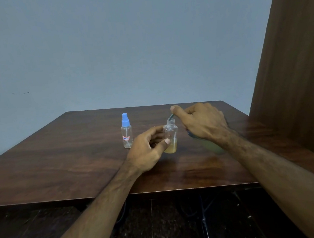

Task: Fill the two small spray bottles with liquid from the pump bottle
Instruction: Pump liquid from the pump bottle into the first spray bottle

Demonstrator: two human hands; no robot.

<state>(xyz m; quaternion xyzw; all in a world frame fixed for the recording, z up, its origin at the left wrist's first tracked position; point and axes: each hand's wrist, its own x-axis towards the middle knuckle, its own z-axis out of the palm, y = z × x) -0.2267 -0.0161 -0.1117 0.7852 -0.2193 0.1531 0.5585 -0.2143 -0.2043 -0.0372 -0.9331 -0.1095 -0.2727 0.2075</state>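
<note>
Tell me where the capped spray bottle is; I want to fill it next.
The capped spray bottle stands upright on the table, left of centre in the head view, just left of the left hand and the open bottle.

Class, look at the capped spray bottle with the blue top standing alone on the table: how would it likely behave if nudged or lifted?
The capped spray bottle looks clear and nearly empty, so it is probably very light. Tall and narrow on a small base, it would likely tip if pushed near its blue top. On its side, the round body would probably roll across the smooth table.
</note>
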